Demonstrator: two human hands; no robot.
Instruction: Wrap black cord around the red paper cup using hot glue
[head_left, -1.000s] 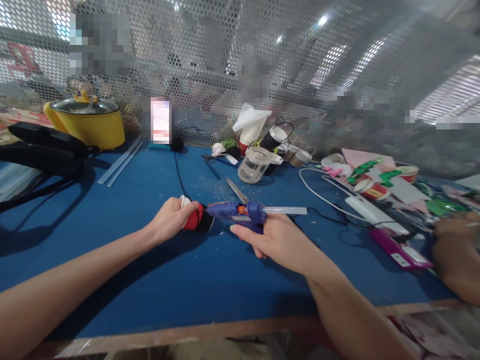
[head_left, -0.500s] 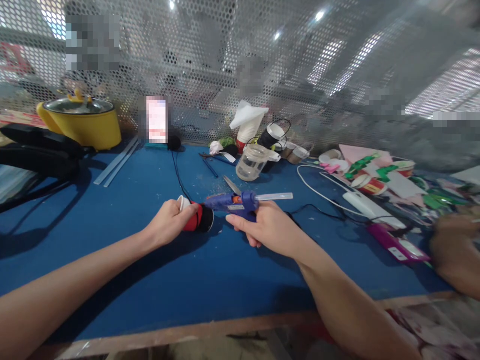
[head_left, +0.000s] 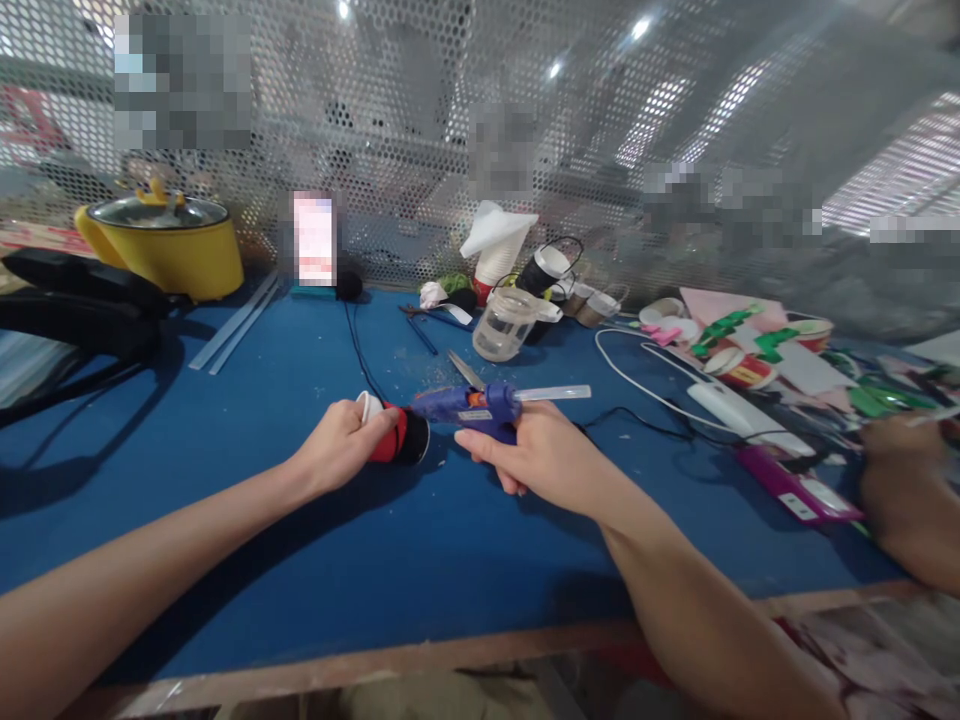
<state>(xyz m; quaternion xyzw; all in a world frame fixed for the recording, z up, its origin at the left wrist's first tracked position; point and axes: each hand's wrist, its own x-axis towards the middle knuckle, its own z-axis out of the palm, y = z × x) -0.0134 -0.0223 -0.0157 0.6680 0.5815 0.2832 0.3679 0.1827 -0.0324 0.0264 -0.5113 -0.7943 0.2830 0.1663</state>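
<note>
Hands point(head_left: 341, 442) holding red cup point(head_left: 396, 437), blue glue gun point(head_left: 471, 406)

Both forearms come in bare from about seven and five o'clock, no sleeves reaching the wrists. The left hand point(head_left: 341, 447) and right hand point(head_left: 541, 458) wear no gloves, and no rings, watch or bracelet show on either.

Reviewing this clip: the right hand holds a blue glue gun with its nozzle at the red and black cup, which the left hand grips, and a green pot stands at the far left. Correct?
Not quite: the head view shows the pot is yellow. The rest holds: right hand, glue gun, cup, left hand.
</note>
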